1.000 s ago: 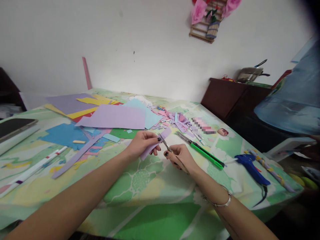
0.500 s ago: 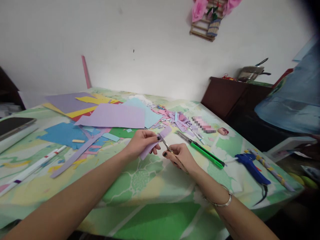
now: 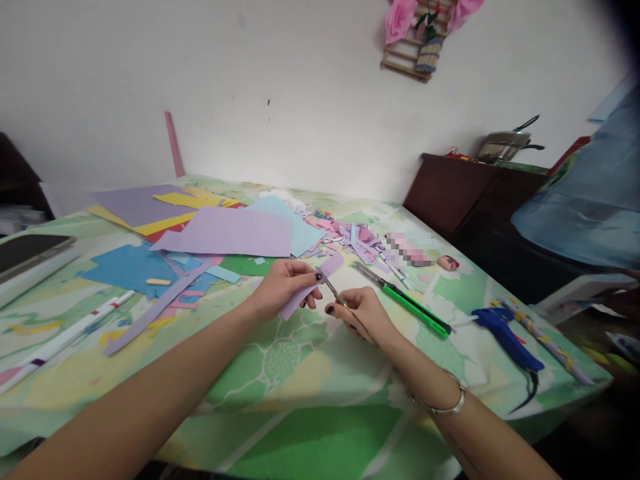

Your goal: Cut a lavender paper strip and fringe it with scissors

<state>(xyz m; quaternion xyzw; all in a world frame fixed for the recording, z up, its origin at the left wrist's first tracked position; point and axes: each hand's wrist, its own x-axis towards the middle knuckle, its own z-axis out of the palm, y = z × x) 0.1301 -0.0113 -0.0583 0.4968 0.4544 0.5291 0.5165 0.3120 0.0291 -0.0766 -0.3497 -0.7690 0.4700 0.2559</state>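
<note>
Holding lilac strip [image 3: 291, 305] w/ L hand [image 3: 281, 285], scissors [image 3: 331, 287] w/ R hand [image 3: 369, 315], patterned tblcloth [image 3: 320, 380] below, white wall [image 3: 150, 67] bhd

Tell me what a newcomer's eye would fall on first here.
Probably the centre, where the left grip pinches lilac paper and the right grip holds scissors with their blades at it. Next, likely, the bright green cutter lying right of the scissors, then the blue glue gun farther right.

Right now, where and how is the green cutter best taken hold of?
The green cutter is probably best gripped by its handle, coming from the near right: that thicker end points toward the lower right of the view, while the narrow metal tip points to the upper left, away from the person.
</note>
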